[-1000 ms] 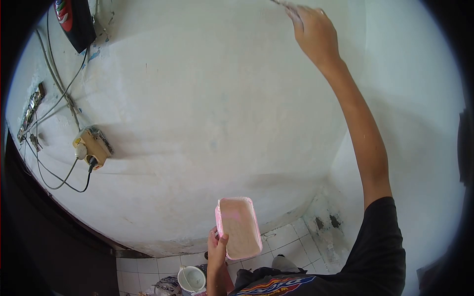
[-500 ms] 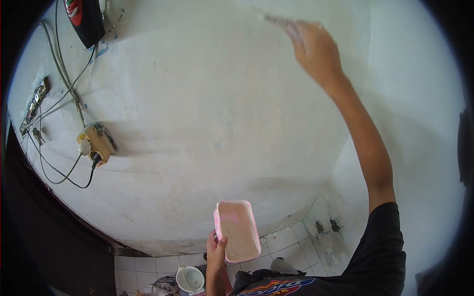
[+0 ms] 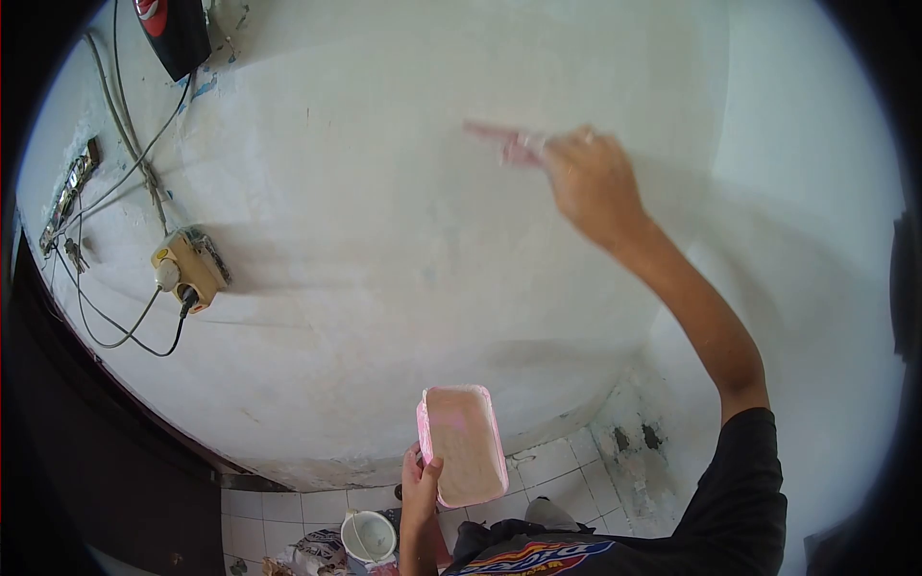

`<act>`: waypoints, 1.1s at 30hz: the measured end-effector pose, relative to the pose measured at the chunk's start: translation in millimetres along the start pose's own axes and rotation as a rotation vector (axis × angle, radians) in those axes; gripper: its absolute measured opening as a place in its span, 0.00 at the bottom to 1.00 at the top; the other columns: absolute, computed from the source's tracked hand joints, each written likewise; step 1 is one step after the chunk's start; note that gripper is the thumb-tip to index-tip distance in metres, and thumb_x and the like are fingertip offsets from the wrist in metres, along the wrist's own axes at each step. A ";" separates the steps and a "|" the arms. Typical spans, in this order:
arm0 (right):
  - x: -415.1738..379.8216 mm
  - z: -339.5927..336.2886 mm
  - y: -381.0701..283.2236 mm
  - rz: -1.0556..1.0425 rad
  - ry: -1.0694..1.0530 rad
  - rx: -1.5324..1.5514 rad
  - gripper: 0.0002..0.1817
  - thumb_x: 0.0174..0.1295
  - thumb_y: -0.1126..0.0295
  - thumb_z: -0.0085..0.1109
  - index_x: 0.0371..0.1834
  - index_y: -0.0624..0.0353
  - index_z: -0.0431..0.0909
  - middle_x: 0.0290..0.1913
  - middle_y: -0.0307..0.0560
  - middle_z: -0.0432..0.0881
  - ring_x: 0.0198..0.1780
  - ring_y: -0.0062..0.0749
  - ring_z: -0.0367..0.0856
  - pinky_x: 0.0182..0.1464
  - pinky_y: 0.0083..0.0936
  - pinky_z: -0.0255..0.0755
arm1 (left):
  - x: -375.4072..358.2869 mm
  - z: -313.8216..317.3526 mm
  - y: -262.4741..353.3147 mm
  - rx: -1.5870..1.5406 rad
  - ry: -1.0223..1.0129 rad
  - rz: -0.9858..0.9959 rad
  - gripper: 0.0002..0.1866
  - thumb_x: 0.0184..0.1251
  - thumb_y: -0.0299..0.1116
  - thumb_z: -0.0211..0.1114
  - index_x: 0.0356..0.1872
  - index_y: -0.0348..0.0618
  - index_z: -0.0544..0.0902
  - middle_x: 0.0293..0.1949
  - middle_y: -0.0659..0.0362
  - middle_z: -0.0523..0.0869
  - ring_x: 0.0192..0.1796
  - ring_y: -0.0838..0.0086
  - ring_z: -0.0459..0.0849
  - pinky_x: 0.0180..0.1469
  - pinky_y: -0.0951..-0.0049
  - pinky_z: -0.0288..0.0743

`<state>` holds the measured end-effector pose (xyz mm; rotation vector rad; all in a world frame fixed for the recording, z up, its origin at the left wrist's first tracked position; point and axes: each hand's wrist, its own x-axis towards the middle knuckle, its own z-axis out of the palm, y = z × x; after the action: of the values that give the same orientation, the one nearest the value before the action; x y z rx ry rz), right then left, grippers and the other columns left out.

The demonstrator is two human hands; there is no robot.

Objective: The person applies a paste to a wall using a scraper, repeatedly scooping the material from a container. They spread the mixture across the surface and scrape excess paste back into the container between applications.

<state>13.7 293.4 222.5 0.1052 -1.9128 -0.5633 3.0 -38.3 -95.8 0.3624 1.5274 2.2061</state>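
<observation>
- Now the right hand (image 3: 588,182) grips a blurred scraper (image 3: 504,142), fingers wrapped round its handle, blade on the white wall (image 3: 384,221).
- Down it comes: a second ago that hand was up at the top edge, so the stroke has swept lower and left across the wall.
- Left hand (image 3: 421,480) clasps a pink tray (image 3: 463,444), thumb over its rim, held steady below.
- Further out: a socket (image 3: 189,272) with cables at left, a bucket (image 3: 370,536) on the tiles.
</observation>
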 end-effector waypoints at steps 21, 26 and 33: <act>82.0 -9.9 3.4 0.042 0.195 -0.054 0.05 0.58 0.72 0.54 0.33 0.56 0.79 0.37 0.44 0.83 0.44 0.42 0.79 0.43 0.36 0.71 | -5.2 -3.3 1.5 0.002 0.005 -0.001 0.32 0.69 0.40 0.65 0.66 0.30 0.64 0.54 0.47 0.79 0.56 0.68 0.79 0.58 0.69 0.72; 156.9 -14.1 16.5 0.039 0.338 -0.068 0.12 0.69 0.70 0.49 0.34 0.66 0.79 0.34 0.58 0.83 0.38 0.51 0.82 0.46 0.44 0.73 | -8.4 3.5 3.7 0.011 0.029 -0.033 0.32 0.69 0.40 0.65 0.66 0.31 0.64 0.53 0.48 0.80 0.54 0.70 0.79 0.57 0.71 0.72; 69.8 19.8 -56.8 -0.236 0.239 -0.157 0.05 0.56 0.72 0.54 0.32 0.56 0.80 0.33 0.42 0.82 0.42 0.33 0.81 0.42 0.34 0.71 | -14.0 -7.1 -2.3 0.008 0.062 -0.045 0.31 0.69 0.39 0.64 0.66 0.32 0.64 0.50 0.50 0.81 0.49 0.74 0.80 0.50 0.74 0.74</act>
<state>-43.1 226.9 251.5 0.2862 -1.6279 -0.8200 12.5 -50.3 -100.1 0.2615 1.5614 2.1961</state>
